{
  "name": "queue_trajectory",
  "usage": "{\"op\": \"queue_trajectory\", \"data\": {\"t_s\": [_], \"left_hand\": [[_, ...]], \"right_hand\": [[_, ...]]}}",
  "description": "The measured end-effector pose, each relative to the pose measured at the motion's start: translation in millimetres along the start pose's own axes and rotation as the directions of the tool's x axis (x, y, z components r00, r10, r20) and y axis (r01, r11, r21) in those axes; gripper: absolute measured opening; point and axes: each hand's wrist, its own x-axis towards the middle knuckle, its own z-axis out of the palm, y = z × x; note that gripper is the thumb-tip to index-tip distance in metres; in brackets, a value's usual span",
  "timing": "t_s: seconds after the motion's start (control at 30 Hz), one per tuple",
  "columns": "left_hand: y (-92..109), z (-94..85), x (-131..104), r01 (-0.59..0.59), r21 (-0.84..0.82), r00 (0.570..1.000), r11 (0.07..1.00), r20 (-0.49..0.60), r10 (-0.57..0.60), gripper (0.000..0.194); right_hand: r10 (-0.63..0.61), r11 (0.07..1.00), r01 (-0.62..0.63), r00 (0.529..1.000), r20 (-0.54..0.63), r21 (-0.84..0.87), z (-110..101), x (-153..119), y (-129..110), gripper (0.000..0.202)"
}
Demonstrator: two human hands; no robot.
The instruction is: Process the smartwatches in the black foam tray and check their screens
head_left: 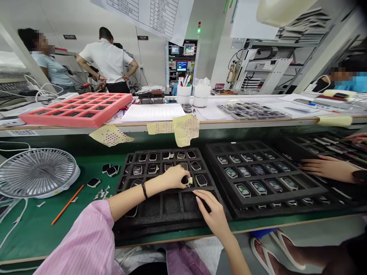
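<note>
My left hand (175, 177) reaches over the black foam tray (166, 222), its fingers closed on the edge of a smartwatch body (185, 181). A small yellow tab (190, 180) shows beside those fingertips, and the hand hides part of the watch. Just right of it, another watch body (201, 180) lies in its slot. More strapless watch bodies sit in the rows behind, some with small white labels. Over the tray's front right part, my right hand (211, 212) is open, fingers stretched out toward the left hand, with nothing visible in it.
A second foam tray of watches (247, 202) stands to the right, where a co-worker's hand (329, 168) rests. Leftward are a fan (40, 172), an orange stick (67, 204), loose watches (93, 182) and small labels (101, 194). A shelf (223, 124) with a pink foam tray (99, 120) runs behind.
</note>
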Motion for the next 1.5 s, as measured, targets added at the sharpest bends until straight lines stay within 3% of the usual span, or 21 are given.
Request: {"op": "queue_trajectory", "data": {"t_s": [0.17, 0.3, 0.43, 0.6, 0.73, 0.83, 0.97, 1.03, 1.13, 1.23, 1.33, 1.4, 1.5], "left_hand": [[2, 1.1, 4, 0.021, 0.026, 1.0, 0.999, -0.015, -0.02, 0.042], [-2, -14.5, 8, 0.022, -0.053, 0.996, 0.998, -0.087, -0.026, 0.047], [13, -24.1, 26, -0.037, -0.148, 0.99, 0.988, -0.139, 0.017, 0.04], [41, -3.4, 55, 0.007, -0.003, 1.0, 1.0, 0.012, -0.007, 0.048], [50, 12.1, 68, 0.015, 0.049, 1.0, 0.999, 0.019, -0.016, 0.056], [45, 6.1, 63, 0.0, 0.026, 1.0, 1.0, 0.003, 0.0, 0.053], [23, -28.1, 19, 0.009, -0.117, 0.994, 0.993, -0.108, -0.022, 0.049], [10, -48.3, -23, 0.024, -0.18, 0.984, 0.983, -0.168, -0.054, 0.049], [-6, -66.1, -95, 0.11, -0.169, 0.979, 0.979, -0.153, -0.137, 0.04], [-15, -60.4, -153, 0.297, -0.095, 0.951, 0.95, -0.054, -0.303, 0.035], [-21, -40.2, -181, 0.383, -0.034, 0.922, 0.923, 0.081, -0.379, 0.033], [-25, -28.9, -187, 0.363, -0.043, 0.925, 0.931, 0.14, -0.354, 0.034], [-32, -23.6, -189, 0.223, -0.161, 0.965, 0.961, 0.173, -0.195, 0.037]], "right_hand": [[-0.005, 1.0, 0.005, 1.0, 0.004, 0.016, -1, 0, -1, 0.029], [0.009, 0.999, -0.008, 1.0, -0.021, 0.034, -3, -3, 0, 0.028], [0.034, 0.998, -0.032, 0.998, -0.045, 0.048, -6, -5, 0, 0.028], [0.041, 0.998, -0.037, 0.997, -0.067, 0.055, -8, -7, -3, 0.03], [0.043, 0.998, -0.039, 0.996, -0.082, 0.056, -8, -9, -7, 0.031], [0.035, 0.998, -0.031, 0.995, -0.089, 0.047, -7, -9, -10, 0.03], [0.004, 1.0, -0.003, 0.992, -0.127, 0.007, -5, -8, -14, 0.028], [-0.018, 1.0, 0.016, 0.986, -0.164, -0.015, -3, -7, -17, 0.027], [-0.06, 0.998, 0.059, 0.98, -0.192, -0.014, 2, -3, -23, 0.026], [-0.092, 0.994, 0.099, 0.985, -0.146, 0.037, 11, 6, -33, 0.026], [-0.132, 0.986, 0.139, 0.988, -0.079, 0.093, 26, 14, -44, 0.027], [-0.155, 0.979, 0.158, 0.987, -0.035, 0.126, 37, 17, -51, 0.027], [-0.164, 0.972, 0.158, 0.986, 0.023, 0.173, 50, 18, -62, 0.029]]}}
